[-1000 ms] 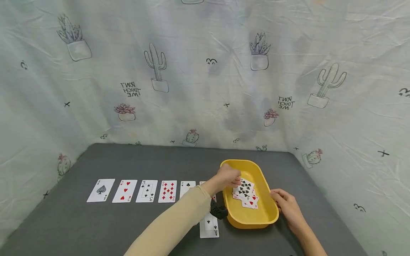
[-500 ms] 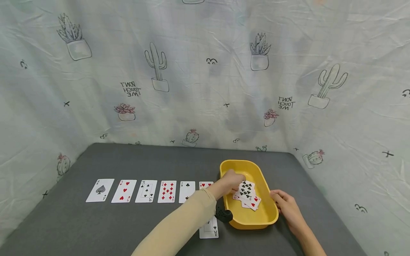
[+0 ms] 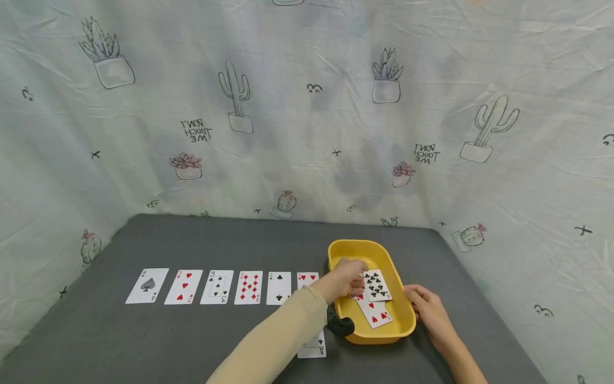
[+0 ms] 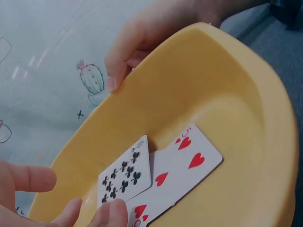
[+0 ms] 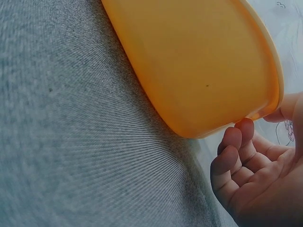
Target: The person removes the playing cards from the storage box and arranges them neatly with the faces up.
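Note:
In the head view my left hand [image 3: 349,278] reaches into a yellow plastic bin [image 3: 361,330] from its left side. Its fingertips are at the loose playing cards on the bin's floor. A clubs card [image 3: 377,285] lies on top, partly over a five of hearts [image 3: 376,316]. The left wrist view shows my left thumb held well apart from the fingers, with one fingertip overlapping the lower edge of the clubs card [image 4: 124,175]. On the bin's right side, my right hand [image 3: 428,312] pinches the rim, thumb above and fingers curled against the outer wall [image 5: 199,71].
Left of the bin, a row of face-up cards runs across the grey table [image 3: 144,341], from an ace of spades [image 3: 147,286] to a seven of hearts [image 3: 307,278]. Another ace [image 3: 314,349] lies below the row's right end, partly behind my left forearm. A cactus-print curtain [image 3: 307,122] surrounds the table.
My left hand has lowered slightly into the bin among the cards. The clubs card has shifted right, and more of the five of hearts shows. My right hand keeps its hold on the rim.

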The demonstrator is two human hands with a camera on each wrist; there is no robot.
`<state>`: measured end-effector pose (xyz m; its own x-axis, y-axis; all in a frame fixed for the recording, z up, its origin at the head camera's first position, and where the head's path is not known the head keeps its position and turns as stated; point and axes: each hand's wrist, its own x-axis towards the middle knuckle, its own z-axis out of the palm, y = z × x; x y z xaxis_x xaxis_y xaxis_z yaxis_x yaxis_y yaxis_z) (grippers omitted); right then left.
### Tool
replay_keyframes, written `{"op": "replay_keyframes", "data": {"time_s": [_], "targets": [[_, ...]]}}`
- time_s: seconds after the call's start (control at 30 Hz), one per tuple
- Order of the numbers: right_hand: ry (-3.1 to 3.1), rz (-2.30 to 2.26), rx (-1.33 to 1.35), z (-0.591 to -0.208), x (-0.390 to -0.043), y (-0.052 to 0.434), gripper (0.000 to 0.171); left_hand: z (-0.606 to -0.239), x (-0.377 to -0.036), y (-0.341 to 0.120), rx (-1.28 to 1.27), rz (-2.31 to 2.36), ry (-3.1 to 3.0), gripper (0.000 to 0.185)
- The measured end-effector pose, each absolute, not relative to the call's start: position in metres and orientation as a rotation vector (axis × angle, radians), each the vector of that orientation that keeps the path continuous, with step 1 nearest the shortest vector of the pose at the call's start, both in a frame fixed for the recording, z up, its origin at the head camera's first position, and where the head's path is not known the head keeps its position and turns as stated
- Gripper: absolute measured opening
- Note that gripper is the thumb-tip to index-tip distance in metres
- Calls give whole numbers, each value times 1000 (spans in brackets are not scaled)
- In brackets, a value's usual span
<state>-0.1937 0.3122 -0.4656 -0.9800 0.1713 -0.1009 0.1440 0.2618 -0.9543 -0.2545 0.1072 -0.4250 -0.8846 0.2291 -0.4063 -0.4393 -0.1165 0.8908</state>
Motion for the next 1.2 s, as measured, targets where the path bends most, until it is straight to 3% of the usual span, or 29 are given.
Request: {"op": "replay_keyframes", "data": {"time_s": [0.73, 1.2], "targets": [[-2459, 1885, -312, -463, -190, 311, 37, -429, -244, 121, -307, 2039, 1873, 46], [-2483, 1877, -315, -463, -194, 312, 35, -439, -245, 131, -212, 1903, 2010, 13]]}}
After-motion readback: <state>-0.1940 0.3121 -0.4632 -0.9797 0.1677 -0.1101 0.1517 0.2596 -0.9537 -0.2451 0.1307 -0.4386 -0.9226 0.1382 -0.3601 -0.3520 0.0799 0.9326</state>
